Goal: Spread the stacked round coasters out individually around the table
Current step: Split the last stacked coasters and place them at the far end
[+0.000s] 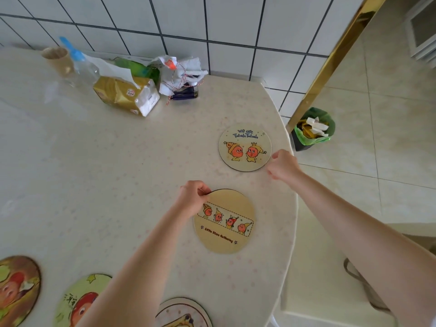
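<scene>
**Near the bench's right edge, two coasters and two hands**

On the pale speckled bench [118,173], a round yellow coaster printed with a dashed strip of four orange cartoon figures [224,221] lies flat near the rounded right edge. The left hand [192,197] pinches its upper-left rim, fingers curled over the dark edge. Farther back and to the right, well apart from it, lies a round cream coaster with two orange characters and blue lettering [245,147]. The right hand [284,166] sits just beside that coaster's right rim with fingers curled in; it seems to hold nothing, though whether the fingertips touch the rim is hard to tell.

Three more round coasters lie apart along the near edge of the view, each partly cut off: a brown-toned coaster [17,289] at far left, a green coaster with a red-headed figure [77,300] beside it, and a pale pink-dotted coaster [182,313] under the left forearm.

At the back of the bench, against the white tiled wall [236,24], stand a gold tissue pack [125,95], a clear plastic bottle with a blue cap [80,64] and a crumpled white bag tied with red-and-white string [179,74]. A green-lined waste bin [311,128] stands on the floor to the right.
</scene>
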A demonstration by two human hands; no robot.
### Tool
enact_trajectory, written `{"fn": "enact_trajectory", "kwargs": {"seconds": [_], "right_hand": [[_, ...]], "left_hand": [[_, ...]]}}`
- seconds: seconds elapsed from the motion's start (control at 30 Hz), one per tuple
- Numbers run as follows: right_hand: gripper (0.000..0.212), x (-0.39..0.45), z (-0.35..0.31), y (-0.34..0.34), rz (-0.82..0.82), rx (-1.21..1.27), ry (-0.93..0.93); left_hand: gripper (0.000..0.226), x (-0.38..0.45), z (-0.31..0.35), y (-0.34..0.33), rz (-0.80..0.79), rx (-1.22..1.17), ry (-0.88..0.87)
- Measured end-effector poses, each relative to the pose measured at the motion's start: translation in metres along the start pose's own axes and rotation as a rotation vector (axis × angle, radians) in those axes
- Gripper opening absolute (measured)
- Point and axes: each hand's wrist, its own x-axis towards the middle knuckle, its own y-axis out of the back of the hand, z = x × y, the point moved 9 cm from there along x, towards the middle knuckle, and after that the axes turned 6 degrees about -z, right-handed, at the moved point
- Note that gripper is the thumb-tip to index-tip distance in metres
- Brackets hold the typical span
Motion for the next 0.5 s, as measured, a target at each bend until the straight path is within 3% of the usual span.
{"fn": "enact_trajectory", "kwargs": {"seconds": [0.17,0.27,0.5], "right_hand": [[0.044,-0.019,0.016,-0.008,-0.025,0.095,0.011],[0.037,-0.038,0.022,-0.024,-0.080,0.088,0.073],[0.029,-0.075,0.040,-0.066,-0.129,0.073,0.146]], "left_hand": [[0.017,-0.010,-0.021,0.006,0.040,-0.149,0.129],[0.014,-0.020,-0.040,0.002,0.049,-0.260,0.202],[0.019,-0.033,-0.050,-0.002,0.058,-0.319,0.151]]}}
